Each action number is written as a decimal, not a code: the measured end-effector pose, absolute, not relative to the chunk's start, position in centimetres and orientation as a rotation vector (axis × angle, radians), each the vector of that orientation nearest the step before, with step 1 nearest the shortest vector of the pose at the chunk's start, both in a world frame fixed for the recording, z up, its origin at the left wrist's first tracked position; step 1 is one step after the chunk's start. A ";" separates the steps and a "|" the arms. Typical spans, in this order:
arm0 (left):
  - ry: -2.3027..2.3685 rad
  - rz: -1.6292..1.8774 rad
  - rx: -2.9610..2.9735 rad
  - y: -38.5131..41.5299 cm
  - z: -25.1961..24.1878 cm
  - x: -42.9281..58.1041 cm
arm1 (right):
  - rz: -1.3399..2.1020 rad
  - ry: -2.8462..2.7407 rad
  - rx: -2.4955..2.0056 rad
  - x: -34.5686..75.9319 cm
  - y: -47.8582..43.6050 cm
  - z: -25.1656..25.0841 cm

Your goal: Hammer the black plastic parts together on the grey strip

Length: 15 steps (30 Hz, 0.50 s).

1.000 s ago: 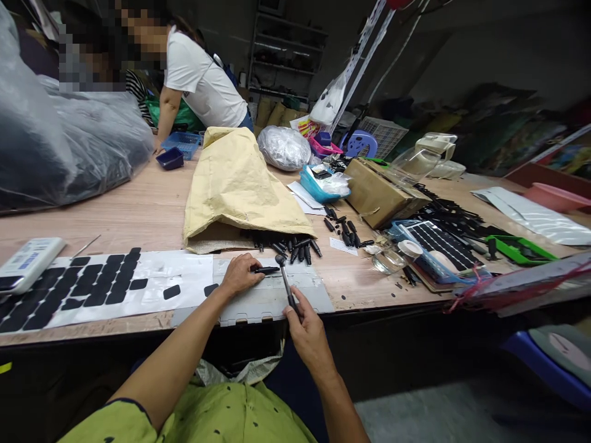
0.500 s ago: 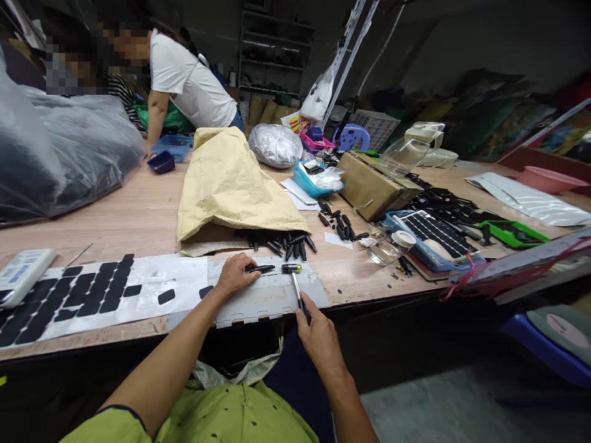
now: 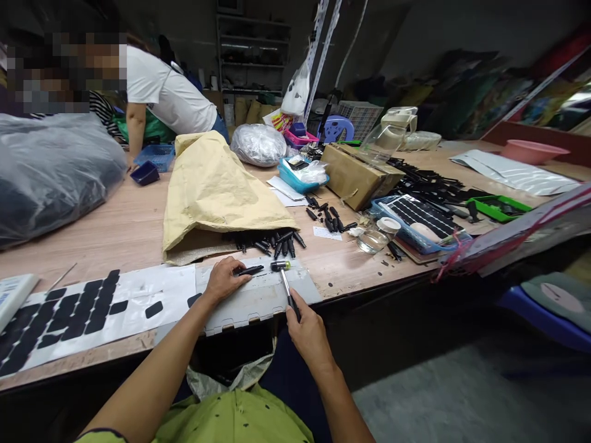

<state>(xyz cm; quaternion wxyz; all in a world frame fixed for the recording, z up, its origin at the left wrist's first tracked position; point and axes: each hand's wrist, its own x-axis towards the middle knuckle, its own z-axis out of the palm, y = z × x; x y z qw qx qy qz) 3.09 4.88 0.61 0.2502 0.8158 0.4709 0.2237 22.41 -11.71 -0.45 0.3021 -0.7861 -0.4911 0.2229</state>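
Note:
My left hand (image 3: pixel 225 280) rests on a grey sheet (image 3: pixel 268 301) at the table's front edge. Its fingers are closed on a slim black tube-shaped piece (image 3: pixel 252 270), which points right and lies close to the sheet. My right hand (image 3: pixel 307 332) grips the black handle of a small hammer (image 3: pixel 285 284). The hammer has a metal shaft and a black head with a yellow-green face, and its head is low over the sheet, just right of the black piece. Behind the hands, several similar black pieces (image 3: pixel 285 245) spill from the mouth of a tan sack (image 3: pixel 221 191).
Left lies a white sheet (image 3: pixel 178 283) with black rounded patches. Further right are a blue basket (image 3: pixel 410 237), a round clear container (image 3: pixel 372 242), a cardboard box (image 3: pixel 357 175) and a green tray (image 3: pixel 501 208). A co-worker in a white shirt (image 3: pixel 170 92) leans over the table's far side.
The camera has turned a little to the right, so the table's contents sit further left. Both hands keep their hold, with the hammer head still beside the black piece.

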 end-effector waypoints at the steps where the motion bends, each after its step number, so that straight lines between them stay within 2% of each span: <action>1: 1.281 0.610 2.222 4.9 0.6 3.1 | 0.599 -1.300 -2.080 22.4 -11.7 -0.5; 15: 1.170 0.591 2.163 4.4 1.0 2.6 | 0.679 -1.376 -2.043 23.3 -12.1 -0.7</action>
